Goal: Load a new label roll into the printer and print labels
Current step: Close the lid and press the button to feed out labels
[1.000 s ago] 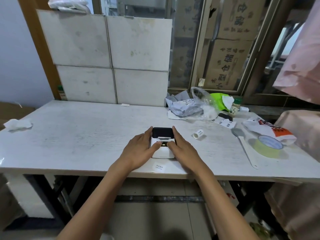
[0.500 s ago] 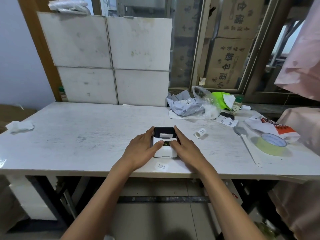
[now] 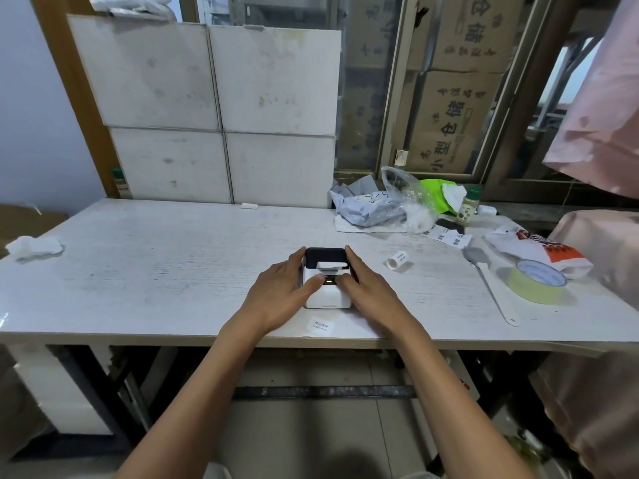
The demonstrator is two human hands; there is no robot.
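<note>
Presently both hands cupped the printer [image 3: 326, 288]: left hand [image 3: 276, 295] curled against its left side, right hand [image 3: 371, 295] against its right, thumbs on top. A white label [image 3: 332, 265] protruded beyond the thumbs; a printed label [image 3: 320, 325] lay between the wrists.

Printer [image 3: 326, 288] is boxed in by left hand [image 3: 280, 295] and right hand [image 3: 371, 295] on both flanks. Left of printer: open table [image 3: 155, 271]. Right of printer: label roll [image 3: 396, 261], spatula [image 3: 487, 281], tape ring [image 3: 537, 285]. Loose label [image 3: 321, 326] just in front.
</note>
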